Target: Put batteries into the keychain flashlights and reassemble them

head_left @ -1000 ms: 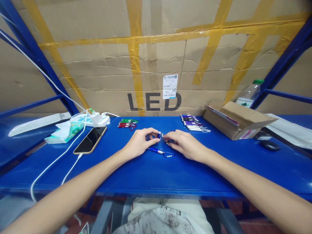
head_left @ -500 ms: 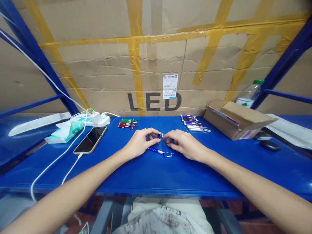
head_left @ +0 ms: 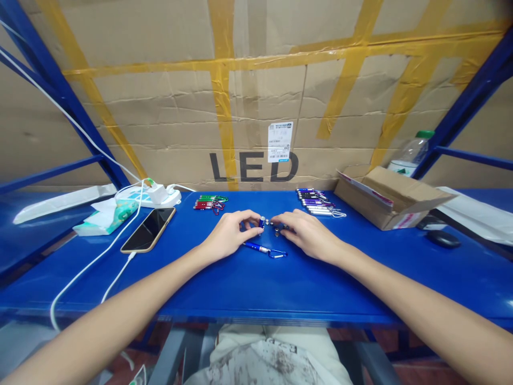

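Both my hands rest on the blue table near its middle. My left hand pinches a small blue flashlight body with its fingertips. My right hand is curled just right of it, fingertips at some small dark parts on the table; what it holds is too small to name. A blue keychain flashlight with a carabiner lies on the table just in front of my hands.
Red and green flashlights lie at the back left, purple and silver ones at the back right. An open cardboard box, a phone on a white cable, a power strip, tissues, a mouse.
My right hand has shifted slightly up and right, uncovering the small dark parts beside the flashlight body. My left hand has stayed put.
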The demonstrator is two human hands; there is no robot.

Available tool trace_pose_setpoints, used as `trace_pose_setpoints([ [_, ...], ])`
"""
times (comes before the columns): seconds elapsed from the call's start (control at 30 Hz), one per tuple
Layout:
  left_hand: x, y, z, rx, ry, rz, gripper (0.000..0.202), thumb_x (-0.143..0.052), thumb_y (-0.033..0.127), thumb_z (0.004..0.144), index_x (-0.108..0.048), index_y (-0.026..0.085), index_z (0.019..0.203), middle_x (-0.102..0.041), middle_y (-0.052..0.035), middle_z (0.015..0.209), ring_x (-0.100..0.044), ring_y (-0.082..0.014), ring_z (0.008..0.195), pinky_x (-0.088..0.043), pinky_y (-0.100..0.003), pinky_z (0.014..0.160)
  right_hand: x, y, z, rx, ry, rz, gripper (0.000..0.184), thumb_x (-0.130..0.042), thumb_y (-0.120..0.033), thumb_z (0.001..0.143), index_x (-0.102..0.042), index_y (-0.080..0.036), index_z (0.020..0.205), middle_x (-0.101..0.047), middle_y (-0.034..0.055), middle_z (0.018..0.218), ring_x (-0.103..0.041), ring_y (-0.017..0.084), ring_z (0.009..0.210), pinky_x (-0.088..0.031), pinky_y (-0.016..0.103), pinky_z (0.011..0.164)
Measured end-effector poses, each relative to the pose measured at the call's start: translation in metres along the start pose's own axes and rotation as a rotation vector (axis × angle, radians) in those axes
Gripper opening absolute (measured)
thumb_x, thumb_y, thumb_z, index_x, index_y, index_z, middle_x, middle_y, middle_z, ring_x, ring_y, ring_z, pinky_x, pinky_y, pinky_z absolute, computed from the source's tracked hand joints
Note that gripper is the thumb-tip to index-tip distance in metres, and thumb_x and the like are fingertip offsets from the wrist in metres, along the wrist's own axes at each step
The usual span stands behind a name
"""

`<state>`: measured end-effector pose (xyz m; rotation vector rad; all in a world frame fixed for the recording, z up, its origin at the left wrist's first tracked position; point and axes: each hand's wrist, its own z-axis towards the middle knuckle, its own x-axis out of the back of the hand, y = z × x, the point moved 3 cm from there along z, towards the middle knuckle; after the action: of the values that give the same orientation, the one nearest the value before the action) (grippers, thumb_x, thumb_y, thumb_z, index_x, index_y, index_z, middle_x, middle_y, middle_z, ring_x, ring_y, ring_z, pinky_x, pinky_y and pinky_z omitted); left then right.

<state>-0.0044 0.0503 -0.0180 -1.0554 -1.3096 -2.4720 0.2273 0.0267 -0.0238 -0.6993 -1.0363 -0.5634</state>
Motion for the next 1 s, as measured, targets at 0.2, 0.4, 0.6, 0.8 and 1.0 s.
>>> trace_pose_setpoints([
  [0.2, 0.0000, 0.0009, 0.0007, -0.006, 0.002, 0.005, 0.021, -0.080, 0.031, 0.092, -0.078, 0.020, 0.110, -0.081, -0.0017, 0.096, -0.071, -0.0182, 0.082, -0.055, -0.029, 0.079, 0.0016, -0.0039, 0.0015, 0.013, -0.012, 0.025, 0.026, -0.058, -0.010, 0.103, -0.073, -0.021, 0.120, -0.081, 0.0083, 0.114, -0.066, 0.028, 0.103, -0.052, 0.041, 0.091],
  [0.4, 0.0004, 0.0012, 0.0005, -0.002, -0.003, 0.005, 0.020, -0.080, 0.030, 0.092, -0.078, 0.020, 0.110, -0.081, -0.0014, 0.095, -0.071, -0.0177, 0.081, -0.055, -0.029, 0.079, 0.0030, -0.0073, 0.0010, 0.044, -0.013, 0.056, 0.022, -0.060, -0.012, 0.103, -0.073, -0.024, 0.117, -0.080, 0.0070, 0.114, -0.067, 0.027, 0.104, -0.051, 0.039, 0.092],
  [0.6, -0.0002, 0.0007, 0.0007, -0.004, -0.003, 0.003, 0.021, -0.080, 0.031, 0.092, -0.077, 0.020, 0.110, -0.081, -0.0012, 0.094, -0.071, -0.0173, 0.080, -0.056, -0.028, 0.079, 0.0026, -0.0048, 0.0009, -0.010, -0.005, 0.031, 0.018, -0.063, -0.013, 0.102, -0.071, -0.022, 0.115, -0.078, 0.0082, 0.113, -0.067, 0.028, 0.106, -0.052, 0.040, 0.093],
  [0.8, 0.0001, 0.0003, 0.0006, -0.008, -0.003, 0.003, 0.022, -0.079, 0.034, 0.092, -0.077, 0.020, 0.110, -0.081, -0.0020, 0.094, -0.072, -0.0183, 0.081, -0.057, -0.030, 0.079, 0.0007, 0.0011, 0.0010, -0.056, -0.029, 0.013, 0.019, -0.063, -0.010, 0.101, -0.072, -0.022, 0.113, -0.079, 0.0083, 0.114, -0.068, 0.029, 0.108, -0.052, 0.042, 0.094],
  [1.0, 0.0004, 0.0000, 0.0006, -0.005, -0.002, 0.011, 0.022, -0.080, 0.033, 0.092, -0.078, 0.020, 0.110, -0.080, -0.0023, 0.093, -0.071, -0.0184, 0.081, -0.057, -0.031, 0.081, 0.0016, 0.0011, 0.0019, -0.051, -0.038, 0.017, 0.020, -0.063, -0.009, 0.101, -0.073, -0.023, 0.112, -0.080, 0.0071, 0.109, -0.068, 0.028, 0.105, -0.052, 0.041, 0.092],
])
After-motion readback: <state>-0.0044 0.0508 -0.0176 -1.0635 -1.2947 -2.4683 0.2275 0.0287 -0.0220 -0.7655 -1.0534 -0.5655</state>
